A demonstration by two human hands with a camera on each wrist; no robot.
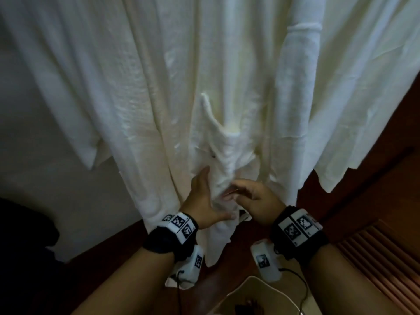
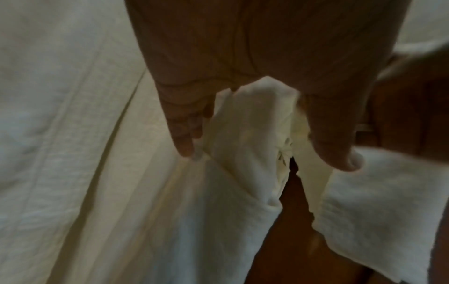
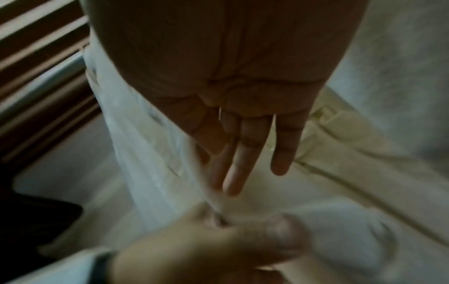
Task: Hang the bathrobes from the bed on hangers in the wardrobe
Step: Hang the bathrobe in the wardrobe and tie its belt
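Already one white bathrobe [image 1: 227, 76] hangs down long and loose, filling the top and middle of the head view. That makes me think the hanging part is done for this robe, though the hanger and the rail are out of the picture, so I cannot be sure. I cannot see the bed or any other robe that may be left to hang.

Both hands are low in the middle of the head view, at the front of the robe. The left hand [image 1: 205, 201] has a bunch of the cloth tucked between its thumb and its fingers [image 2: 184, 134], so it is holding the robe there. The right hand [image 1: 254, 198] is just beside it. Its fingers [image 3: 243, 153] are straight and lie flat against the cloth, not gripping anything. It looks to me like the person is tidying the front of the robe or its belt, but I cannot tell which.

The robe is creamy white, soft and a bit crinkly, with long folds running down. A sleeve [image 1: 302, 64] hangs at the upper right of the head view. Near the middle the cloth puckers up into a little peak. Its bottom edge ends above the dark wooden floor [image 1: 375, 178] at the right.
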